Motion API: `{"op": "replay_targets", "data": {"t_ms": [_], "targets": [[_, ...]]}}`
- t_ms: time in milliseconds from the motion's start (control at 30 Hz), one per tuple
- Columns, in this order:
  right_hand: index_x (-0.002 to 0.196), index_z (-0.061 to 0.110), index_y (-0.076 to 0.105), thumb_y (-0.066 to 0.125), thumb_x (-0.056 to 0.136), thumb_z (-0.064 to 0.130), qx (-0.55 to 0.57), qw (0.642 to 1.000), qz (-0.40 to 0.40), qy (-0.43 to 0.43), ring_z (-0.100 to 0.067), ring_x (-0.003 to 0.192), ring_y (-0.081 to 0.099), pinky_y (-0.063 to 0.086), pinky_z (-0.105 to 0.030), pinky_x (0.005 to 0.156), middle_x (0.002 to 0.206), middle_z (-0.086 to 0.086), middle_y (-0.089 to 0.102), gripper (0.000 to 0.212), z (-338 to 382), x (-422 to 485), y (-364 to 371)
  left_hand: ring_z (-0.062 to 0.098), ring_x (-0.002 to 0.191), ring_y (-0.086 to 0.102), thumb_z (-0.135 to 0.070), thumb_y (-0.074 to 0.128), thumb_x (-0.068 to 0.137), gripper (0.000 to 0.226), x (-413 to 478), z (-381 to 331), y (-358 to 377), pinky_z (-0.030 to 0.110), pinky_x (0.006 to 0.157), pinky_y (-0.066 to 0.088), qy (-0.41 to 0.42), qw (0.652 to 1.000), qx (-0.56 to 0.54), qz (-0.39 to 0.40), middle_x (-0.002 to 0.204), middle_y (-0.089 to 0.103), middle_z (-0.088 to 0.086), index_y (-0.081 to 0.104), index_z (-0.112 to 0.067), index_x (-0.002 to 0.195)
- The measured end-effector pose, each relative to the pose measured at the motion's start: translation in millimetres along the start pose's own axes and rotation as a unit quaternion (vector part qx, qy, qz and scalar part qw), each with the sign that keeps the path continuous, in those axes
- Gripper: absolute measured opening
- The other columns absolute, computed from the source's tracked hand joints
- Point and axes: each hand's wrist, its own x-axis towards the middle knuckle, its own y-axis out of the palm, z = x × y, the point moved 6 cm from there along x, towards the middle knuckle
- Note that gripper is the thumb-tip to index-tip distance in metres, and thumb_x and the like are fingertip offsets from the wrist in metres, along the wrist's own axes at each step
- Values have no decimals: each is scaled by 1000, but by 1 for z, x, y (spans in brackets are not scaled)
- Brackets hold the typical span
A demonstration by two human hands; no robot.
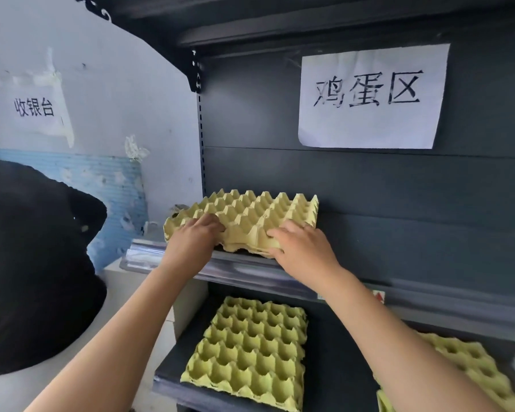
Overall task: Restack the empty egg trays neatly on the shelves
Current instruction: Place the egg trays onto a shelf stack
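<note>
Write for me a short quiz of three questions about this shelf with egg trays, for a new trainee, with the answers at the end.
1. True or false: the left hand and the right hand both grip the tray stack on the upper shelf.
2. How many separate tray piles lie on the lower shelf? A) none B) two C) five
3. Fill in: the white paper sign is fixed to the shelf unit's ____ panel.
Key: 1 true. 2 B: the left pile and the right pile. 3 back.
</note>
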Motion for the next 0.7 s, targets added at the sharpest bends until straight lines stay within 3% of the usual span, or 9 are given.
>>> {"op": "replay_targets", "data": {"t_ms": [167,300,400,533,700], "targets": [[133,23,49,40,99,31,-5,1000,14,7,-25,123,44,38,-42,99,135,1,47,36,5,4,4,27,108,56,-15,56,89,28,0,6,-1,41,87,42,-22,999,7,-26,125,56,-5,64,-22,115],[140,30,42,42,98,37,-1,1000,-13,2,-23,131,37,30,-44,105,145,4,38,42,-9,-7,-15,36,93,62,-18,71,79,21,4,-17,-23,48,84,43,-7,990,13,-138,106,66,6,70,-17,100],[135,25,50,47,97,37,0,995,-95,28,-25,123,45,37,-42,99,140,3,46,40,-42,-27,-46,35,83,64,-24,59,81,21,12,-74,-55,46,78,47,75,976,-13,-204,95,68,7,69,-15,97],[124,17,61,53,94,31,-18,978,-201,50,-29,106,58,46,-43,85,121,-3,60,34,-99,-76,-91,30,73,63,-32,43,86,29,17,-175,-80,38,71,47,181,955,-44,-229,82,67,2,68,-17,92],[116,13,66,41,92,36,-43,956,-270,104,-30,95,63,52,-41,74,111,-4,66,42,-183,-173,-152,28,66,61,-28,42,88,27,4,-317,-102,36,65,46,261,915,-132,-280,75,65,0,66,-15,89]]}}
